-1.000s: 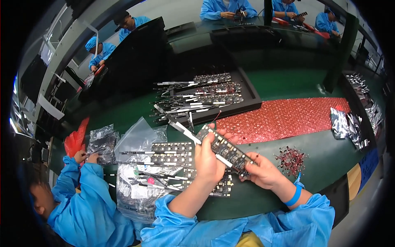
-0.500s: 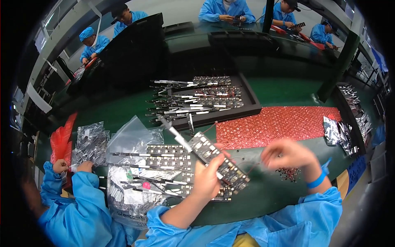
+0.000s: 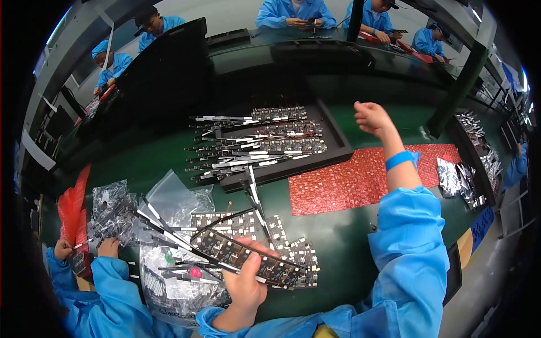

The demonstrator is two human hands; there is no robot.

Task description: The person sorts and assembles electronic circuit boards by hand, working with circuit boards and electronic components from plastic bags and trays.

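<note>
My left hand (image 3: 246, 287) is closed around circuit boards (image 3: 242, 256), its thumb on top. Black and white cables fan out from them to the upper left. Beneath and behind them lie more circuit boards (image 3: 307, 253) on the table, one with its cable pointing away from me. My right hand (image 3: 373, 119) is raised at the end of an outstretched arm, beyond the red bubble wrap (image 3: 338, 183) and right of the black tray (image 3: 342, 147). Its fingers are curled together; whether they hold anything is hidden. Rows of cabled boards (image 3: 287, 129) lie in and over the tray.
Clear plastic bags (image 3: 169, 197) lie left of the boards. At the left, a co-worker's hands (image 3: 107, 248) work beside red wrap (image 3: 72, 208). Silver packets (image 3: 449, 177) lie on the bubble wrap's right end, near a green post (image 3: 459, 90). Several people sit across the bench.
My right hand has moved up and away from me, its arm now stretched across the bubble wrap. My left hand has moved lower left, and the boards in it now lie lower and flatter.
</note>
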